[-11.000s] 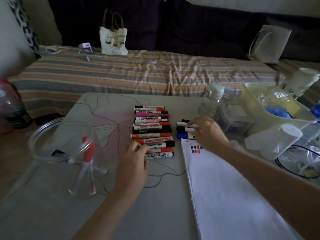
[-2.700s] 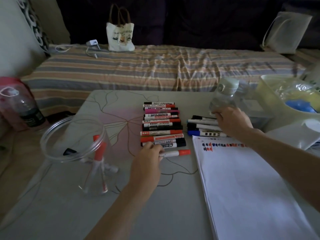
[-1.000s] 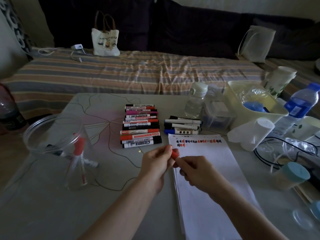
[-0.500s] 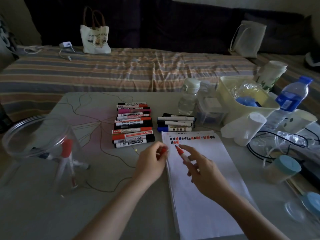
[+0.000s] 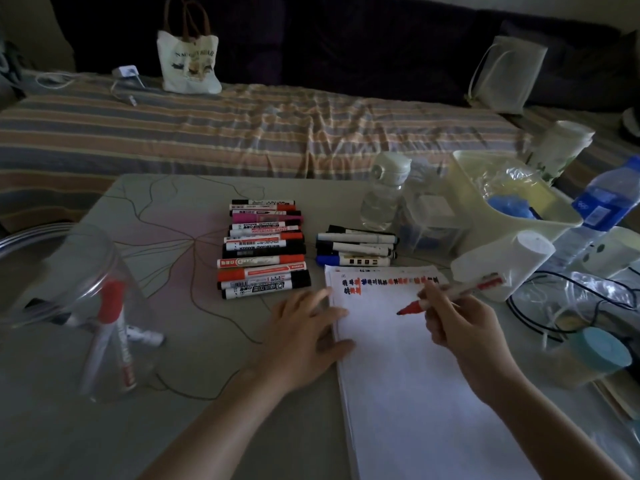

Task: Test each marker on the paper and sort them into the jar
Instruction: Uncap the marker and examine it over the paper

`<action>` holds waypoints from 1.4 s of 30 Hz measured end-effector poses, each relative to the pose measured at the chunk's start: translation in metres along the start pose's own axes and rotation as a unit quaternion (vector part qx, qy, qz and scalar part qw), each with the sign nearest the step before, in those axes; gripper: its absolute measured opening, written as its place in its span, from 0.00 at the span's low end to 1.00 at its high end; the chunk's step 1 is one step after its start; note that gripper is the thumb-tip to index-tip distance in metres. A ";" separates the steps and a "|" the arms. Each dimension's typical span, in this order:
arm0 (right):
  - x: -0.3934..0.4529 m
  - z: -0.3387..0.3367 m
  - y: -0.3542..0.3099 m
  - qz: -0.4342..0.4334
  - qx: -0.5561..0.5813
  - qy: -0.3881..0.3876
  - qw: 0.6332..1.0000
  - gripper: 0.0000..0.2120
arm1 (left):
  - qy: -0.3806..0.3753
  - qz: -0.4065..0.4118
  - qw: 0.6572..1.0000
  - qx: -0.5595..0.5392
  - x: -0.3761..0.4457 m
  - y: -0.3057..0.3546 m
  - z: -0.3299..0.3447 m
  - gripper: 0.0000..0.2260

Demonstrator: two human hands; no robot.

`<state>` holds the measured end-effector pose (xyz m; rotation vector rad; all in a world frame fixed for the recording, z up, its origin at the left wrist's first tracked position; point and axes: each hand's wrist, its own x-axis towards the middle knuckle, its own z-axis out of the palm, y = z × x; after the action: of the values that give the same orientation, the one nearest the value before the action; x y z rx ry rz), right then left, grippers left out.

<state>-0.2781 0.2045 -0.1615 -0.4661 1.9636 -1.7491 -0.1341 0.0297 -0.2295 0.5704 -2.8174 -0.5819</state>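
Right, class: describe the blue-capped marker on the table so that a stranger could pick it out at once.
Find the stack of white paper and look just beyond its top edge, where a small group of markers lies. The blue-capped marker is the one nearest the paper; its neighbours all have black caps.

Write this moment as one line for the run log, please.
step: test | right hand: holds uncapped red marker, tip above white paper | left hand: flat on paper edge

Clear glossy plastic jar (image 5: 69, 289), matt white paper (image 5: 415, 375), seemingly smooth table (image 5: 173, 427).
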 end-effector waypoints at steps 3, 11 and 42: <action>0.023 0.009 0.001 -0.032 -0.088 -0.011 0.996 0.08 | 0.047 0.025 0.998 -0.017 -0.001 -0.006 0.007 0.24; 0.069 0.043 0.018 -0.089 -0.194 0.001 0.977 0.02 | 0.086 0.041 0.995 0.001 0.003 -0.008 0.016 0.24; 0.066 0.043 0.052 -0.158 -0.275 0.067 0.946 0.10 | 0.102 0.025 0.994 -0.020 0.004 -0.005 0.018 0.24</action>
<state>-0.3067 0.1395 -0.2244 -0.9108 2.5985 -1.4029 -0.1410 0.0293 -0.2474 0.5185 -2.6147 -0.5360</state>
